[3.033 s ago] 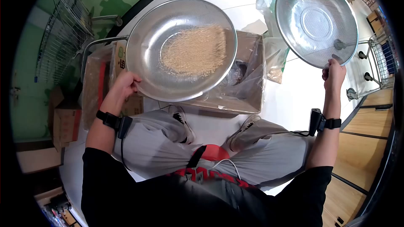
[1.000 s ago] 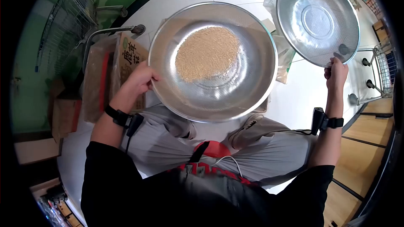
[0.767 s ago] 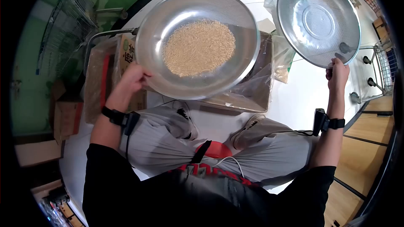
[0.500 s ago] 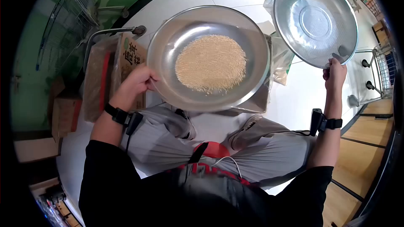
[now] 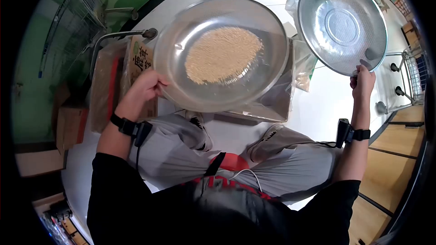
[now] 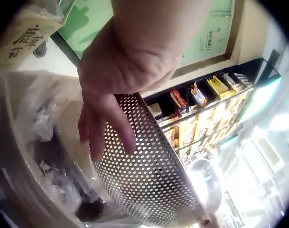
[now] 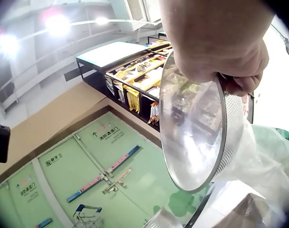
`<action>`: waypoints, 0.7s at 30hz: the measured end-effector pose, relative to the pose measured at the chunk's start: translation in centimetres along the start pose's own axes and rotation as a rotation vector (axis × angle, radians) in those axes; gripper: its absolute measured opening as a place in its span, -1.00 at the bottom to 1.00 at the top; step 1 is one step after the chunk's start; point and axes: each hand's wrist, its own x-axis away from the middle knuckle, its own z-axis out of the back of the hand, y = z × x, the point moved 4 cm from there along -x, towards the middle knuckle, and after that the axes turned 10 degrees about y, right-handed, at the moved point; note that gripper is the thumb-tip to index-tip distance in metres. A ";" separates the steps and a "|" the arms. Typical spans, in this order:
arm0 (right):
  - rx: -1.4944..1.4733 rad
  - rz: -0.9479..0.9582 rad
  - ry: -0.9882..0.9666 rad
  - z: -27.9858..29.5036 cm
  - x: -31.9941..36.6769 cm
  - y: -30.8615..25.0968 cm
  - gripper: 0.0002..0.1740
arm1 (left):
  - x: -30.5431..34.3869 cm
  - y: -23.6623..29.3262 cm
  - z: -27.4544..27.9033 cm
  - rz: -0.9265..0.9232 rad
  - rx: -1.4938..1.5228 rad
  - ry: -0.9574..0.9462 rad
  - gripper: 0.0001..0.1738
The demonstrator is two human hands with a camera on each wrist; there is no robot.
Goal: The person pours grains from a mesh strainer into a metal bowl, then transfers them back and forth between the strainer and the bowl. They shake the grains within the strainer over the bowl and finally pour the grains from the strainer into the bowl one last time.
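Observation:
In the head view my left hand point(image 5: 147, 85) grips the near-left rim of a large perforated metal basin point(image 5: 181, 95), holding it above an open cardboard box point(image 5: 279, 104). A patch of small tan grains point(image 5: 222, 54) lies in the basin, its right edge streaked. The left wrist view shows the left hand's fingers point(image 6: 98, 128) spread against the basin's perforated outside point(image 6: 144, 175). At the right, my right hand point(image 5: 363, 82) pinches the bottom rim of a second, bare mesh basin point(image 5: 343, 26), tilted up off the floor; the right wrist view shows this basin point(image 7: 194, 133) too.
Left of the box stands a printed carton point(image 5: 138, 59) beside a metal cart handle point(image 5: 113, 35). A clear bag point(image 5: 302, 70) lies right of the box. Wheeled racks point(image 5: 415, 70) and wooden cabinets point(image 5: 395, 154) line the right; shoes point(image 5: 200, 129) rest on the white floor.
The basin in my left hand has swung right and left, up and down, its tilt changing; now it is slightly higher than half a second ago. The grains have shifted inside. The right hand's basin has barely moved.

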 end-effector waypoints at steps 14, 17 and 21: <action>0.011 -0.079 0.025 0.4 -0.7 0.9 -0.92 | 2.0 0.6 -0.8 -0.073 -0.008 0.081 -0.54; 0.019 -0.050 0.027 -0.1 -0.2 0.6 -0.91 | 2.0 -0.7 -1.3 -0.164 -0.050 0.085 -0.52; 0.003 -0.069 0.020 -0.2 -0.5 0.8 -0.90 | 2.1 -0.6 -1.0 -0.203 -0.104 0.084 -0.54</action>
